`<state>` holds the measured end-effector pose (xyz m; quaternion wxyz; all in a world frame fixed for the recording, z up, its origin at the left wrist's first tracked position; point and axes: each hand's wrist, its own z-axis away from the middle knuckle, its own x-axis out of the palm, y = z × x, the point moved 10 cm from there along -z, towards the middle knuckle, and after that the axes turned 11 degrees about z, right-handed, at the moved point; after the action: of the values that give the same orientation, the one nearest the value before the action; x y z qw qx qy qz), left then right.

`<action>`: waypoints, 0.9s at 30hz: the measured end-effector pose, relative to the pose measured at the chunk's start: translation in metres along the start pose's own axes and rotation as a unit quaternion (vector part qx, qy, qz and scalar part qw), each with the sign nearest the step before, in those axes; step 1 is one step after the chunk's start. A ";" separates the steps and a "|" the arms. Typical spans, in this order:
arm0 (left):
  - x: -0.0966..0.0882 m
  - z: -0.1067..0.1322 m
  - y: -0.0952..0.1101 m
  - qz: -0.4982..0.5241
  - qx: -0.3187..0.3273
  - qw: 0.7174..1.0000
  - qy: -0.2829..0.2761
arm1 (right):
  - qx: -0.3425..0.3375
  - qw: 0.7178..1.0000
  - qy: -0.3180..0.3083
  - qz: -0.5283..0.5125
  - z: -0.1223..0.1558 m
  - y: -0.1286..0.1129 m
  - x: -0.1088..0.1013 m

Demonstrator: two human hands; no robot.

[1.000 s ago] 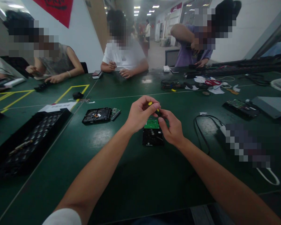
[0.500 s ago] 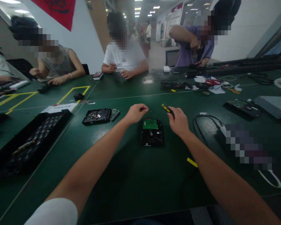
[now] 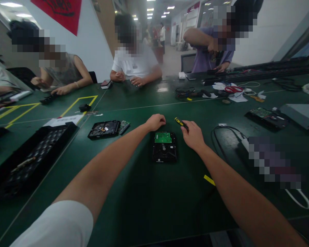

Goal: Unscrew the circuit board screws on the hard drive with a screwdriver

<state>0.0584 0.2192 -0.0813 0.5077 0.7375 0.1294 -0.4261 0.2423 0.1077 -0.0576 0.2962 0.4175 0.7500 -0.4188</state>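
Note:
A black hard drive [image 3: 164,153] with a green circuit board [image 3: 163,138] lies flat on the dark green table, between my forearms. Just beyond its far edge, my left hand [image 3: 156,122] rests low with thumb and fingertips drawn together. Whatever is between those fingertips is too small or hidden to make out. To the right of the drive, my right hand [image 3: 193,135] is closed around a black and yellow screwdriver [image 3: 181,124], its yellow end pointing up and left.
Another opened hard drive [image 3: 104,129] and a loose circuit board [image 3: 124,127] lie left. A long black tray [image 3: 38,151] stands farther left. On the right are a cable [image 3: 216,140], a hard drive [image 3: 266,118] and a grey metal box [image 3: 300,115]. Several people sit opposite.
My left hand has shifted slightly right, over the spot where a tiny object lay beyond the drive. The screwdriver in my right hand has moved slightly left and down.

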 end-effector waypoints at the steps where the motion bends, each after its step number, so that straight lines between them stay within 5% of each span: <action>1: 0.000 0.000 -0.001 -0.003 -0.003 1.000 0.001 | -0.001 1.000 -0.001 -0.001 0.000 0.000 0.000; 18: -0.004 0.003 0.000 0.049 -0.004 0.999 0.016 | 0.068 0.994 0.061 -0.055 0.001 0.010 -0.010; 27: -0.034 0.015 -0.001 0.178 -0.033 0.978 0.108 | 0.040 0.987 0.147 -0.055 0.005 -0.003 -0.038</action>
<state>0.0302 0.2152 -0.0575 0.5825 0.7731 0.0642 -0.2427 0.2583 0.0879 -0.0283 0.1420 0.4438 0.7898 -0.3987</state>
